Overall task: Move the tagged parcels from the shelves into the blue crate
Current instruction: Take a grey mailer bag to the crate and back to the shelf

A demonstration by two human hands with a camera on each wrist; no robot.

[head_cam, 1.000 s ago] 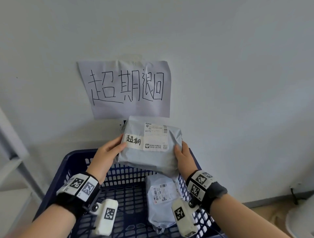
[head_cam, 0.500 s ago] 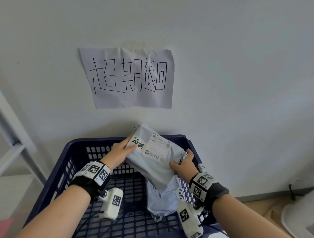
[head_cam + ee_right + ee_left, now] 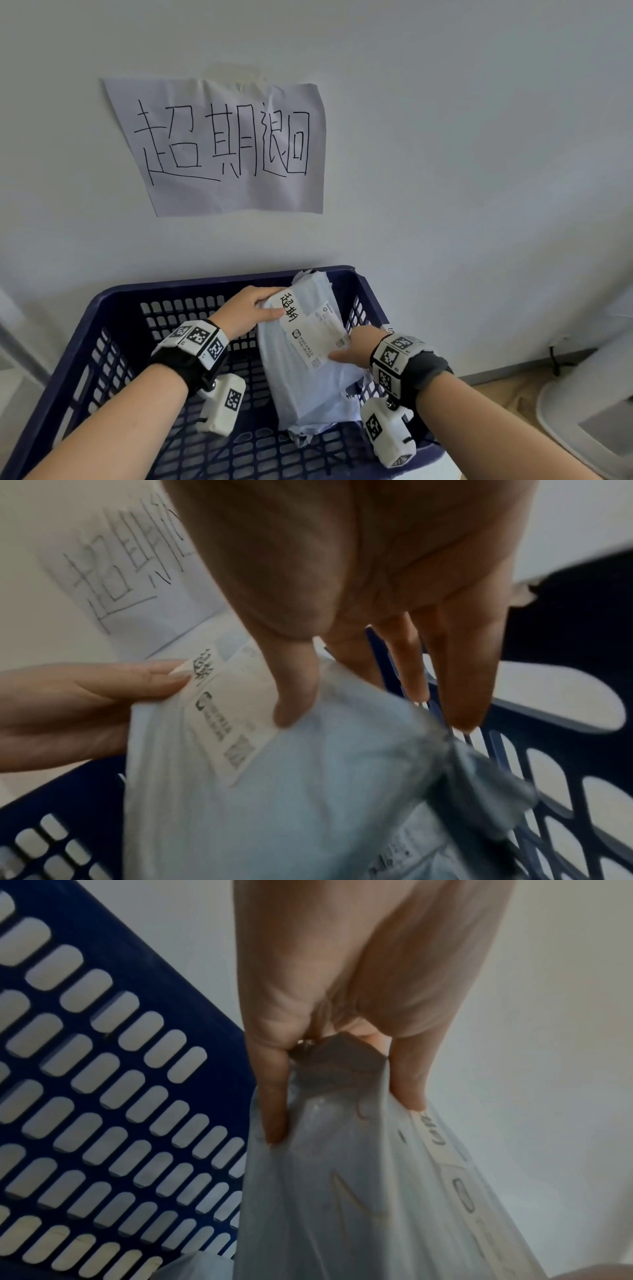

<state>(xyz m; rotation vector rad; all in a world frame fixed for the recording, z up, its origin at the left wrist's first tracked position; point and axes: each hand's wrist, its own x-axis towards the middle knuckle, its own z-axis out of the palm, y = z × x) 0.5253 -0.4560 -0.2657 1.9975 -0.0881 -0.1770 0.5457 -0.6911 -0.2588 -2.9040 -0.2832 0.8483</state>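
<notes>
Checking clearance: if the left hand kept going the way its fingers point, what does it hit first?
The left hand already grips the grey parcel, so that comes first. Beyond it probably the crate's right wall, though depth is unclear.

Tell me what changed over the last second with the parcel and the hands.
The grey parcel came down from in front of the wall sign into the blue crate, turning lengthwise onto the parcel already there. The left hand and right hand went down with it, still holding its ends. Crate and sign stayed put.
</notes>
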